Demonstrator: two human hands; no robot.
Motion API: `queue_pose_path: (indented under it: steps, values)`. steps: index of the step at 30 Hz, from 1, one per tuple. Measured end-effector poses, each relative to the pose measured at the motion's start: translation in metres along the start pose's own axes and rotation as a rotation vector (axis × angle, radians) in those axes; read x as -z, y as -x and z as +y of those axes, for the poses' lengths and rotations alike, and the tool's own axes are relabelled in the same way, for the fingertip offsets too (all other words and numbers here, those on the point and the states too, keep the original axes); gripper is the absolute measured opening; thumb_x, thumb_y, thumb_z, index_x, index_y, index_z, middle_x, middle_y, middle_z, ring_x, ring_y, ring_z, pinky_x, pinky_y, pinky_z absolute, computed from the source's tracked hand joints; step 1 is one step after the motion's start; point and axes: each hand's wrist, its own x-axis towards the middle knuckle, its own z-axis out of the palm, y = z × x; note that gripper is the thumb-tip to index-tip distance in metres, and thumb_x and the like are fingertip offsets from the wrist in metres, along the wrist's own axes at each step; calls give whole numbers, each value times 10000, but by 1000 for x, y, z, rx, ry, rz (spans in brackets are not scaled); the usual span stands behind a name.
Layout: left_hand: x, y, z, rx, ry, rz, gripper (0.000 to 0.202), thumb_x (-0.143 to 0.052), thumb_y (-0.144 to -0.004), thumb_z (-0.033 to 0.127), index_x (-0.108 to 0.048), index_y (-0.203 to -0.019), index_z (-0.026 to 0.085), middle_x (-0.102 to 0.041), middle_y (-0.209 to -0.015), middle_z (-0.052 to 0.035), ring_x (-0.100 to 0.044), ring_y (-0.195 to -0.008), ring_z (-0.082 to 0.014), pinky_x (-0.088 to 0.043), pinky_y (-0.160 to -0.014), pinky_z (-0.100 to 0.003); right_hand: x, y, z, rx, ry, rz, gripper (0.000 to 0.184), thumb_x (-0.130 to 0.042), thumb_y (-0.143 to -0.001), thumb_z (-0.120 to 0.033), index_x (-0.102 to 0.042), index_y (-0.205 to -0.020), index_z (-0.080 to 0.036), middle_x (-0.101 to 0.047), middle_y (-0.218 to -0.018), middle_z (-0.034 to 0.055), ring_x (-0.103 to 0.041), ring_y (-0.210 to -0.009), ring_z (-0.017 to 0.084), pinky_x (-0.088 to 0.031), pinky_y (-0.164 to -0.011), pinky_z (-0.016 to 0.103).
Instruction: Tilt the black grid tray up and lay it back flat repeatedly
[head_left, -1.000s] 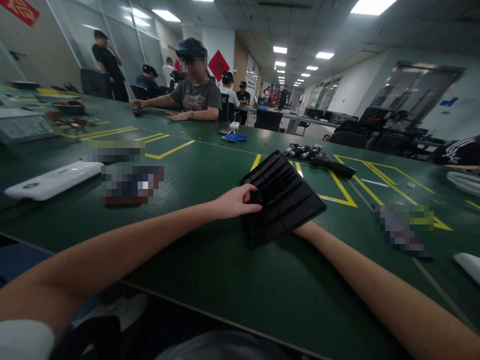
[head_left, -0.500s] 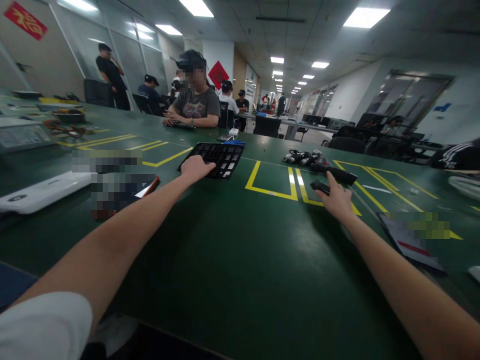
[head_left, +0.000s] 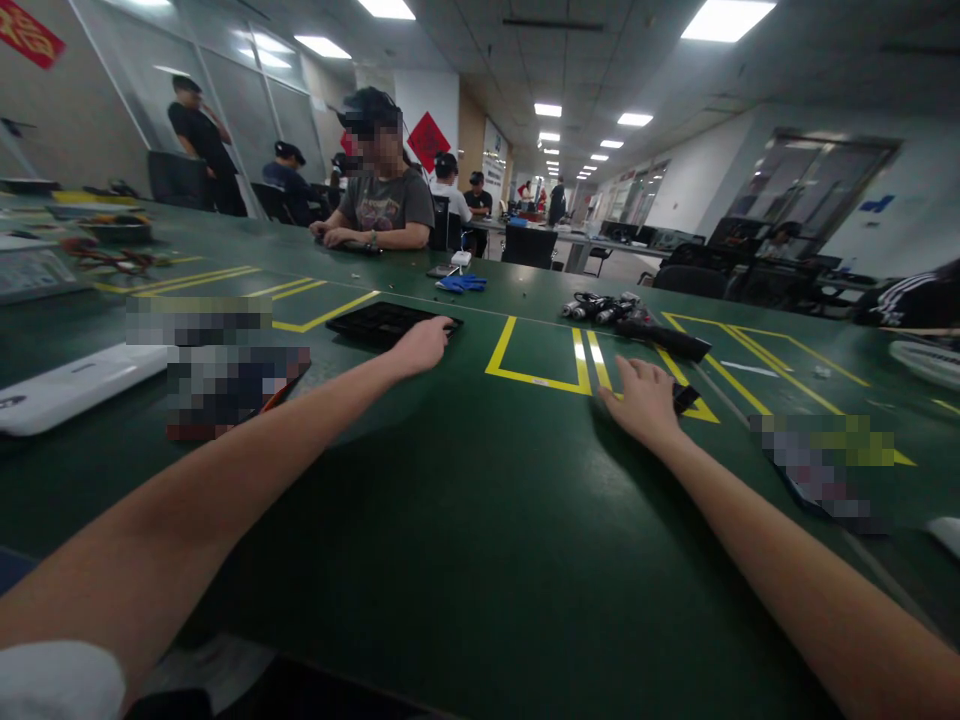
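Observation:
My left hand (head_left: 421, 347) is closed on the right end of a black tray (head_left: 367, 322) with compartments, which lies nearly flat on the green table. Fingers apart, my right hand (head_left: 643, 400) hovers low over the table. A small black object (head_left: 684, 398) rests beside that hand, partly hidden behind it, within yellow tape lines. I cannot make out its kind. Farther back lie bundled dark cables with silvery connectors (head_left: 600, 306) and a long black cylindrical item (head_left: 667, 340).
Blue gloves (head_left: 461, 284) lie toward the far edge. To the left are a white device (head_left: 82, 385) and a blurred dark package (head_left: 232, 392). A blurred flat item (head_left: 817, 475) sits on the right. Across the table a person (head_left: 382, 190) is seated.
The tray has gone from tilted toward me to nearly flat, and my left hand has shifted right along with it. My right hand has let go of the small black object and spread its fingers.

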Motion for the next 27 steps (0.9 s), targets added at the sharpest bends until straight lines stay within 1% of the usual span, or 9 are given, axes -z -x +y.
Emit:
queue_pose_path:
  steps: [5,8,11,15,19,21,22,24,27]
  values:
    - [-37,46,9,-610,-408,-255,551,-369,-742,-24,-508,-1256,116,-541,-1257,-124,-520,-1139,-201,-379,-996,-321,10,32,-65,350,-189,-184,573,-348,-888,-443,-387,-1362,-122,-437,-1373,163,-371,-1265,326,-297,-1054,513]
    - [-39,47,6,-633,-484,-292,479,-340,-782,-11,-550,-1195,109,-543,-1271,-118,-499,-1180,-191,-363,-1020,-309,14,46,-84,485,-228,-270,519,-284,-916,-435,-454,-1321,-158,-469,-1355,146,-416,-1244,306,-326,-1046,509]
    - [-35,45,6,-620,-506,-285,403,-333,-844,44,-571,-1162,112,-547,-1279,-117,-503,-1184,-186,-372,-1015,-307,14,43,-84,534,-273,-265,512,-269,-923,-435,-495,-1289,-157,-501,-1324,141,-449,-1220,273,-358,-1043,457]
    - [-34,76,22,-687,-496,-163,382,-413,-904,228,-512,-1245,87,-420,-1405,-165,-336,-1330,-248,-269,-1087,-411,12,19,-53,414,-218,-102,509,-273,-922,-402,-498,-1274,-112,-518,-1303,147,-417,-1238,285,-326,-1062,469]
    - [-38,129,46,-843,-401,-496,489,-422,-914,406,-440,-1338,163,-387,-1445,-117,-303,-1352,-234,-243,-1098,-413,4,-1,11,73,62,85,492,-318,-898,-352,-457,-1301,-105,-427,-1393,168,-247,-1335,372,-213,-1054,610]
    - [-39,145,55,-860,-385,-607,482,-394,-925,408,-444,-1340,167,-393,-1441,-116,-318,-1345,-235,-234,-1099,-417,-3,-4,43,-62,144,26,508,-347,-884,-386,-444,-1314,-135,-392,-1421,162,-216,-1336,414,-242,-1006,636]
    - [-39,150,58,-857,-385,-620,480,-391,-927,403,-453,-1332,155,-399,-1436,-125,-327,-1339,-242,-234,-1096,-424,-6,-5,56,-113,134,-56,504,-332,-886,-388,-456,-1301,-131,-441,-1375,181,-304,-1294,398,-294,-987,594]
    - [-39,151,60,-863,-375,-613,474,-400,-924,405,-474,-1311,141,-424,-1416,-132,-361,-1315,-247,-266,-1076,-423,-11,-6,72,-151,107,-164,499,-311,-887,-384,-475,-1271,-110,-513,-1281,205,-432,-1195,362,-360,-954,499]
    - [-38,139,58,-879,-375,-507,405,-390,-933,366,-526,-1244,144,-483,-1359,-125,-425,-1254,-241,-326,-1029,-402,-15,-6,77,-128,115,-182,492,-298,-883,-368,-484,-1242,-87,-533,-1237,213,-472,-1137,349,-367,-948,439]
